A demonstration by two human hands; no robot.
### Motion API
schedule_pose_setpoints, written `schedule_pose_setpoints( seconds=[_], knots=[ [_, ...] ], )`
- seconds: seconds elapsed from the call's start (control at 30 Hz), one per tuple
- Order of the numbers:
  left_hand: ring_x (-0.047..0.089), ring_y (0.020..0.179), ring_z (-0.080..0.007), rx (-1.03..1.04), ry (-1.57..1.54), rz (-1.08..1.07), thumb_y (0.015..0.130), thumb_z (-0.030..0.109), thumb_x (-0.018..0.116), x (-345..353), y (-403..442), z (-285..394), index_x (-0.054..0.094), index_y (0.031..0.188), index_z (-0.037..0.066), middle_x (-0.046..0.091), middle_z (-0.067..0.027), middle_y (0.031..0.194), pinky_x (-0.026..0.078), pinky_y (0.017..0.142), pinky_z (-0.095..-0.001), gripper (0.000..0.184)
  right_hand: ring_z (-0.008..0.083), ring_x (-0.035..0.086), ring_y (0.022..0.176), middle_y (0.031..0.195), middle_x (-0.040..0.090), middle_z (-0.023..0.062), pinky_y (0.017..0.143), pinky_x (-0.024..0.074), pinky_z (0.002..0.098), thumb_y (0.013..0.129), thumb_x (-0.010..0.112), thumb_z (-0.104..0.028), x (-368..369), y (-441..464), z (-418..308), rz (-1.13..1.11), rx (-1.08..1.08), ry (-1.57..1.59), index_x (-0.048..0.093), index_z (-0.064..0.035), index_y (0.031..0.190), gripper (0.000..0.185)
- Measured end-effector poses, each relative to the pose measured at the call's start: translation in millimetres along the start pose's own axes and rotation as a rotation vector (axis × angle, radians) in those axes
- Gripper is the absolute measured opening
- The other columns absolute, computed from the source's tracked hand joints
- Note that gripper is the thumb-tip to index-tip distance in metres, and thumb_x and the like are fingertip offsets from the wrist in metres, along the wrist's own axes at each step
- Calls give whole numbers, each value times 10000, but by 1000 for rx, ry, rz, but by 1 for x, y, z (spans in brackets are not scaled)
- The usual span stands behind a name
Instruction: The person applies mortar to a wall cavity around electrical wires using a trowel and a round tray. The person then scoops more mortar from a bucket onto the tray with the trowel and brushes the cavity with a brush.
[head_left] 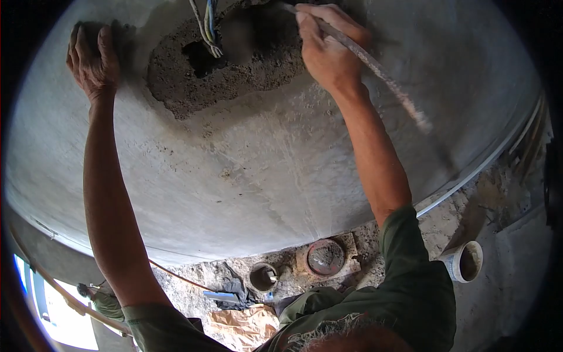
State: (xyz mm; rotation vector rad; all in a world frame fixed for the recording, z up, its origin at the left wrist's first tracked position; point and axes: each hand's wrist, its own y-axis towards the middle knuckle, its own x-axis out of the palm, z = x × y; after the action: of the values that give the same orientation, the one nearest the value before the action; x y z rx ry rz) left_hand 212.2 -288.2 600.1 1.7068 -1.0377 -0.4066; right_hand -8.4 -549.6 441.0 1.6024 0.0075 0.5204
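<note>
My left hand (94, 64) rests against the grey plastered wall (234, 176), fingers spread and holding nothing. A rough recess (234, 79) is broken into the plaster between my hands, with a dark hole at its left. Several wires (207, 29) hang out of it, bundled at their lower end. My right hand (334, 50) is closed on a long, mortar-crusted stick (387, 79) at the recess's upper right edge. The stick's far end slants down to the right, away from the wall's recess. Its working tip is blurred.
Below the wall, a round tub of mortar (325, 258), a dark bucket (263, 277) and a white bucket (466, 262) stand on rubble-strewn ground. Crumpled brown paper (243, 325) lies nearby. Another person (105, 302) is at the lower left, beside a slanting pole (64, 299).
</note>
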Motion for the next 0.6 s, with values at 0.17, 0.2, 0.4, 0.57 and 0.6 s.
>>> schedule_pose_setpoints(
  seconds=[0.17, 0.2, 0.4, 0.57, 0.6],
  knots=[
    [344, 1388, -312, 15, -20, -39, 916, 623, 469, 0, 3, -1, 480, 1384, 3, 435, -152, 1475, 219, 1157, -408, 777, 242, 617, 609, 765, 642, 151, 529, 480, 311, 919, 594, -20, 17, -7, -7, -66, -45, 105, 659, 53, 920, 97],
    [344, 1388, -312, 18, -25, -40, 916, 623, 469, -1, 3, 0, 480, 1384, 3, 435, -152, 1475, 219, 1157, -408, 777, 245, 603, 600, 766, 628, 148, 520, 472, 317, 920, 592, -17, 18, -9, -6, -99, -52, 70, 649, 52, 937, 91],
    [342, 1390, -308, -10, -21, -55, 915, 638, 455, 0, 1, 1, 468, 1399, 16, 424, -144, 1485, 223, 1156, -409, 789, 235, 677, 654, 751, 665, 125, 564, 531, 310, 781, 679, 34, 29, -15, -8, 34, -93, 118, 690, 20, 877, 98],
    [387, 1368, -315, 26, 0, -9, 945, 572, 457, 1, 2, 0, 476, 1400, 20, 454, -174, 1461, 228, 1147, -410, 715, 216, 682, 674, 797, 681, 101, 586, 534, 285, 809, 673, 36, 22, -15, -7, -1, -121, 31, 699, 1, 912, 111],
    [387, 1368, -315, 23, 5, -9, 945, 572, 457, 0, 2, -1, 476, 1400, 20, 454, -174, 1461, 228, 1147, -410, 715, 216, 682, 674, 797, 681, 101, 586, 534, 285, 809, 673, 36, 23, -16, -11, -4, -122, 35, 699, 1, 912, 111]
  ],
)
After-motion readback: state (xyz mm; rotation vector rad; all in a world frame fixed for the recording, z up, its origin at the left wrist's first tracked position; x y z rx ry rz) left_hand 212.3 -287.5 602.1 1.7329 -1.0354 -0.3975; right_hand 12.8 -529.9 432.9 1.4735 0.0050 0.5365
